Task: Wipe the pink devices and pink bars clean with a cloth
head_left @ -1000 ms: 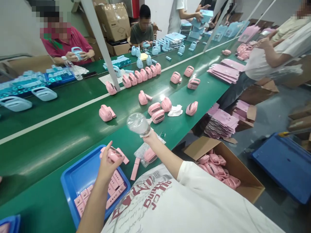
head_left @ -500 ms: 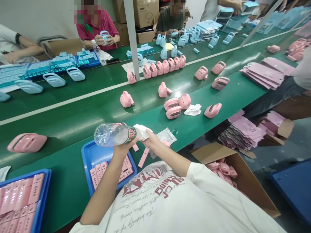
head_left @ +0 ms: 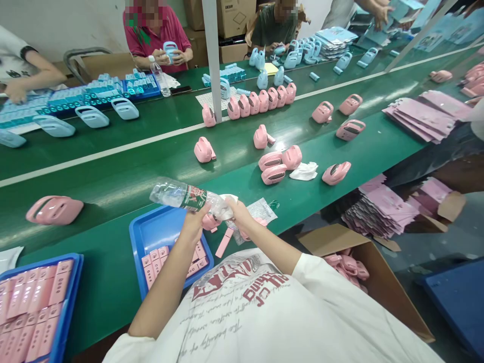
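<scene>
My left hand (head_left: 197, 220) is wrapped round a clear plastic bottle (head_left: 172, 192) with a green and red label, held lying nearly level, its base to the left. At the bottle's neck end, my right hand (head_left: 238, 213) has its fingers closed on a white tissue (head_left: 229, 197). Part of a pink plastic housing (head_left: 210, 222) shows below the bottle neck, mostly covered by my hands. A loose pink bar-shaped piece (head_left: 224, 243) lies on the green table just under my right wrist, beside a clear plastic bag (head_left: 260, 212).
A blue tray (head_left: 145, 222) holding pink bar-shaped pieces stands under my left forearm; another blue tray (head_left: 77, 282) is at the far left. Pink housings (head_left: 274, 175) and a crumpled tissue (head_left: 304, 171) lie ahead. A cardboard box (head_left: 389, 277) stands at right. Co-workers sit opposite.
The bottle has swung from pointing toward me to lying more side-on, its label and neck now showing. My left hand has shifted slightly, and the pink housing beneath is more visible.
</scene>
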Demonstrator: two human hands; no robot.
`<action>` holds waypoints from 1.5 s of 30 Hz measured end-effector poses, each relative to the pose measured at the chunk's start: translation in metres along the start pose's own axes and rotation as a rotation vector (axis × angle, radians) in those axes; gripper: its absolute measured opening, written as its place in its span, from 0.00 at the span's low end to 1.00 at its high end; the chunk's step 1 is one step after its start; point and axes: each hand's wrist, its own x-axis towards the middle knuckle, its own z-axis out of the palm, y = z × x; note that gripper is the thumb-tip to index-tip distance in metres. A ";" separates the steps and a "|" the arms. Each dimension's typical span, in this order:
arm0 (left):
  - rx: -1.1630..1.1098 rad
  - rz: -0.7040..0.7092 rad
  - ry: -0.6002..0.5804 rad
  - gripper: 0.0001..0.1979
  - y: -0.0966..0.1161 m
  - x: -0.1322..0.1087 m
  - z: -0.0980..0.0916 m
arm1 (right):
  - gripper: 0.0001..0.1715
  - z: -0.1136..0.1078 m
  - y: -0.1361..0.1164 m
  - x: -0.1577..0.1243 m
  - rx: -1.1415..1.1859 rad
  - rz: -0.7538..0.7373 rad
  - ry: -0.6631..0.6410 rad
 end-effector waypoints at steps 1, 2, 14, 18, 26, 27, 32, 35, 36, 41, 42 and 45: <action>0.018 -0.026 -0.056 0.27 0.002 0.000 0.000 | 0.08 -0.007 -0.006 0.001 -0.053 -0.062 0.046; 0.041 -0.055 -0.103 0.26 0.005 -0.001 0.000 | 0.09 -0.017 -0.015 0.002 -0.103 -0.132 0.105; 0.252 -0.149 -0.258 0.28 0.078 -0.032 -0.014 | 0.07 -0.188 -0.127 0.005 -1.532 -0.765 0.617; 0.234 -0.075 -0.315 0.24 0.112 -0.041 -0.012 | 0.08 -0.196 -0.123 0.015 -1.598 -0.672 0.687; 0.065 -0.075 -0.224 0.16 0.133 -0.050 0.005 | 0.29 -0.146 -0.143 -0.010 -1.133 -0.724 0.846; 0.063 -0.080 -0.218 0.16 0.131 -0.050 0.010 | 0.32 -0.124 -0.136 -0.017 -1.105 -0.734 0.785; 0.014 -0.121 -0.222 0.13 0.125 -0.050 0.037 | 0.34 -0.012 -0.070 -0.056 -0.829 -1.005 -0.116; -0.021 -0.117 -0.213 0.13 0.125 -0.048 0.044 | 0.34 0.011 -0.040 -0.069 -0.943 -1.097 -0.394; -0.027 -0.097 -0.191 0.12 0.125 -0.048 0.044 | 0.34 0.010 -0.036 -0.069 -0.995 -1.090 -0.473; -0.038 -0.114 -0.224 0.11 0.124 -0.045 0.041 | 0.33 -0.002 -0.043 -0.057 -0.967 -0.958 -0.466; -0.045 -0.124 -0.233 0.12 0.124 -0.045 0.041 | 0.32 -0.003 -0.043 -0.056 -0.936 -0.950 -0.469; -0.061 -0.110 -0.222 0.11 0.124 -0.046 0.041 | 0.27 -0.003 -0.038 -0.055 -0.915 -0.968 -0.549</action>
